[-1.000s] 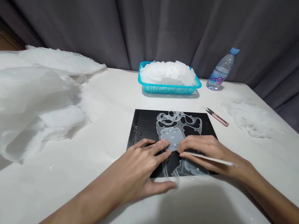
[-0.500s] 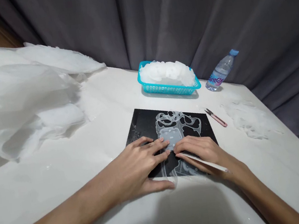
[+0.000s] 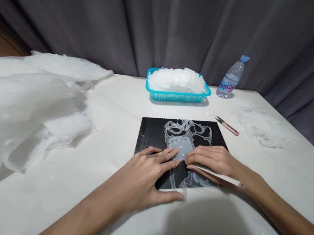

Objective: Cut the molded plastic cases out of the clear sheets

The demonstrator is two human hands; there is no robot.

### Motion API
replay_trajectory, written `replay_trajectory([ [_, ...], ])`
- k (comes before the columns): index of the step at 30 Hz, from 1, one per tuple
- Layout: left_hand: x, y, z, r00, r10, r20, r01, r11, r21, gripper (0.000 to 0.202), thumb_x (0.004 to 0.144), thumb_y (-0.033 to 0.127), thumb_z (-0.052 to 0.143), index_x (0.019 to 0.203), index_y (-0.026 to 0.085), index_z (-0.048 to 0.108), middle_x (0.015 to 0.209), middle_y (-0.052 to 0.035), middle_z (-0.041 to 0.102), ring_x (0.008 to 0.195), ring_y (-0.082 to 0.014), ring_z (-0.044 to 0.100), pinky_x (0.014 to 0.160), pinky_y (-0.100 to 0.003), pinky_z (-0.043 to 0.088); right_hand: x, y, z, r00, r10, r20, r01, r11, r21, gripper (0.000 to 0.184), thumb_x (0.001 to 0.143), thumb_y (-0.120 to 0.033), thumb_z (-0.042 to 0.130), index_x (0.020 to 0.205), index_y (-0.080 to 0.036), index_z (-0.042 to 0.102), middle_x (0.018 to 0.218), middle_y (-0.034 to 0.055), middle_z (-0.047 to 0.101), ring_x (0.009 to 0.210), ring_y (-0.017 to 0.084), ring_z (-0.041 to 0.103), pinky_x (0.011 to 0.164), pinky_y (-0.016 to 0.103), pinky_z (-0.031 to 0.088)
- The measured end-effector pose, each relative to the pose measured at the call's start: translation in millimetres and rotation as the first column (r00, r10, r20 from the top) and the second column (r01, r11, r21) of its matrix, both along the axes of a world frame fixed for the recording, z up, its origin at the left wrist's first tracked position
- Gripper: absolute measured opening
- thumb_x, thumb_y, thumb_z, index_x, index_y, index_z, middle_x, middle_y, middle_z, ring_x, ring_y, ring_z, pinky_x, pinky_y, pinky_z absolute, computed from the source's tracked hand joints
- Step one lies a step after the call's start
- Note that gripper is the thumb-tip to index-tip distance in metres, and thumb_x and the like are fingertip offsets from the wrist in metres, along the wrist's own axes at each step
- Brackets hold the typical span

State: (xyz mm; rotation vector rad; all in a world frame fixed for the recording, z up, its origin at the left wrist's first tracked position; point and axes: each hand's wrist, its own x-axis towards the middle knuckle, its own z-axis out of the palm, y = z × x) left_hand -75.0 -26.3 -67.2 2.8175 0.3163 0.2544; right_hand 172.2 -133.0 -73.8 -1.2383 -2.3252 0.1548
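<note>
A clear, soft-looking moulded sheet (image 3: pixel 180 145) with cut-out shapes and rounded outlines lies on a black mat (image 3: pixel 150 128). My left hand (image 3: pixel 149 175) rests flat across the mat's left part, fingers spread, its fingertips pressing on the sheet's greyish panel. From the right, my right hand (image 3: pixel 214 160) is closed around a slim white tool (image 3: pixel 219 175) that slants back toward the wrist. Its working tip is hidden under the fingers, near the panel's lower edge, so its exact kind does not show. Pink-handled thread snips (image 3: pixel 227 126) lie just right of the mat.
Behind the mat stands a turquoise basket (image 3: pixel 179 95) heaped with white translucent pieces. A water bottle (image 3: pixel 232 79) is upright at its right. Thin clear scraps (image 3: pixel 263 127) lie on the right, and a big pile of whitish plastic bags (image 3: pixel 26 101) fills the left. A grey curtain (image 3: pixel 167 22) hangs behind.
The whole view has shifted slightly, so things sit a little lower in the picture. Both hands keep nearly the same place on the sheet, with the tool still in my right hand.
</note>
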Motion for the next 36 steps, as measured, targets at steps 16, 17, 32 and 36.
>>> replay_trajectory([
  [16, 17.6, 2.5, -4.2, 0.852, 0.505, -0.139, -0.493, 0.684, -0.538, 0.049, 0.094, 0.068, 0.059, 0.089, 0.02, 0.07, 0.079, -0.0001, 0.069, 0.072, -0.0193, 0.061, 0.065, -0.029, 0.039, -27.0, 2.9, -16.5, 0.967, -0.241, 0.089, 0.21, 0.941, 0.265, 0.026, 0.106, -0.016, 0.053, 0.131, -0.011, 0.061, 0.113, 0.0145, 0.072, 0.1, 0.026, 0.065, 0.083, 0.038, 0.061],
  [17, 20.6, 2.2, -6.5, 0.86, 0.495, -0.125, -0.454, 0.632, -0.628, 0.05, 0.093, 0.068, 0.059, 0.085, 0.02, 0.07, 0.076, 0.0, 0.068, 0.07, -0.0185, 0.06, 0.064, -0.028, 0.039, -29.2, 2.1, -15.7, 0.966, -0.248, 0.067, 0.221, 0.936, 0.274, 0.027, 0.106, -0.015, 0.053, 0.132, -0.01, 0.06, 0.114, 0.0149, 0.071, 0.101, 0.026, 0.064, 0.084, 0.038, 0.061],
  [32, 32.4, -6.0, -12.2, 0.829, 0.559, 0.019, -0.257, 0.412, -0.874, 0.031, 0.091, 0.04, 0.062, 0.07, 0.017, 0.063, 0.067, 0.0009, 0.062, 0.067, -0.0145, 0.056, 0.065, -0.025, 0.042, -7.4, 14.7, -2.1, 0.764, -0.476, -0.435, 0.428, 0.879, -0.211, 0.019, 0.107, -0.028, 0.049, 0.109, -0.021, 0.066, 0.102, 0.007, 0.072, 0.096, 0.022, 0.068, 0.089, 0.036, 0.054],
  [36, 30.2, 2.4, -8.7, 0.817, 0.575, -0.043, -0.291, 0.347, -0.891, 0.032, 0.088, 0.043, 0.059, 0.069, 0.018, 0.062, 0.066, -0.0001, 0.059, 0.062, -0.0152, 0.056, 0.055, -0.024, 0.045, 30.0, 33.0, 0.7, 0.487, -0.647, -0.587, 0.591, 0.739, -0.324, 0.026, 0.1, -0.041, 0.056, 0.096, -0.019, 0.069, 0.086, 0.0046, 0.072, 0.083, 0.023, 0.069, 0.082, 0.036, 0.053],
])
